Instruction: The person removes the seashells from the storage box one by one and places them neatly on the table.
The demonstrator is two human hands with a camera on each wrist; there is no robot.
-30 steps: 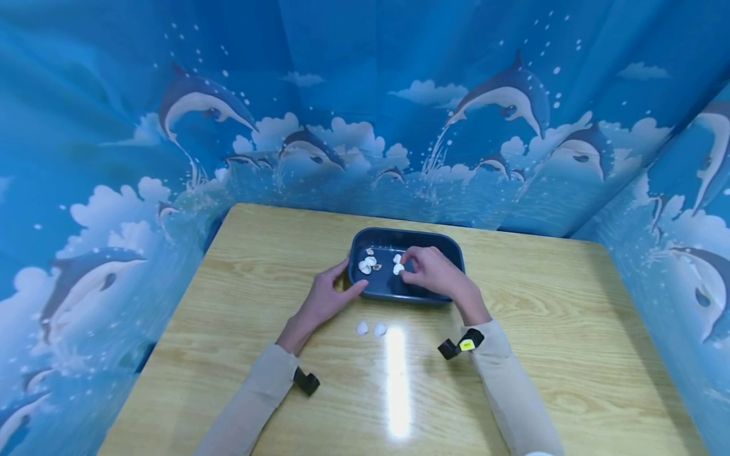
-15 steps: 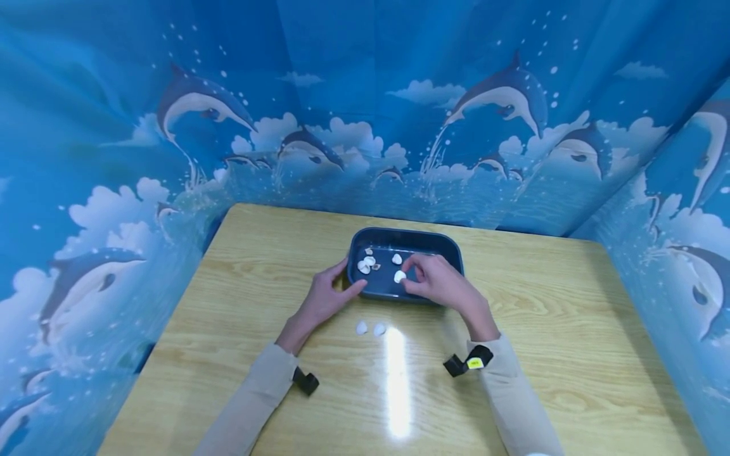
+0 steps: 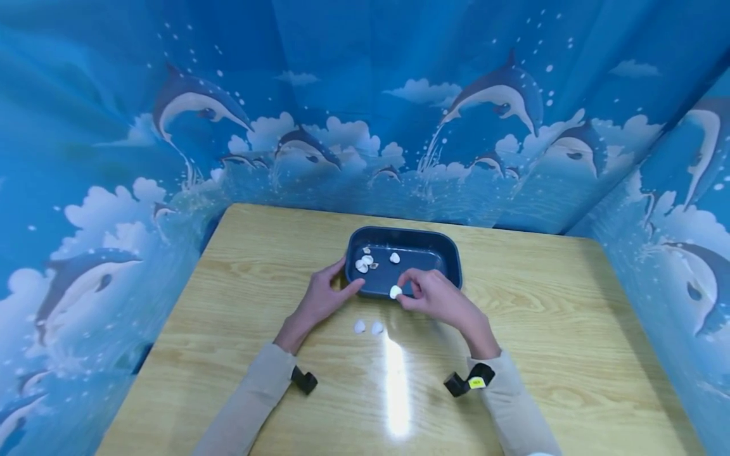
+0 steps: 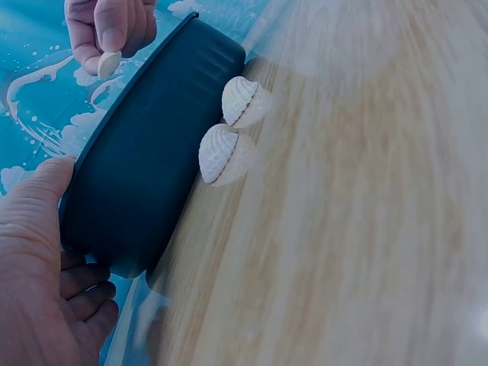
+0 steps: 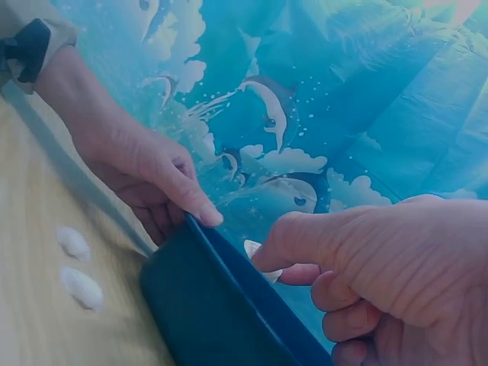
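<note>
My right hand (image 3: 438, 297) pinches a white seashell (image 3: 396, 292) between thumb and fingertips, over the front rim of a dark blue tray (image 3: 453, 253). My left hand (image 3: 320, 299) grips the tray's front left corner, thumb on the rim and the other fingers around the end wall. Inside the tray, one white shell (image 3: 395, 258) lies near the middle, and a small cluster of shells (image 3: 362, 266) sits at the left, some of them brownish. Two ribbed white shells, a left one (image 3: 359, 327) and a right one (image 3: 377, 327), lie side by side on the table in front.
The tray stands on a wood-grain table (image 3: 256, 253), near its back edge. A blue curtain (image 3: 342, 95) printed with dolphins hangs behind and along the sides. Glare from a light (image 3: 396, 386) shows on the tabletop.
My right hand lifts a shell from beside the middle one in the tray and brings it toward the front rim. The left hand stays on the tray.
</note>
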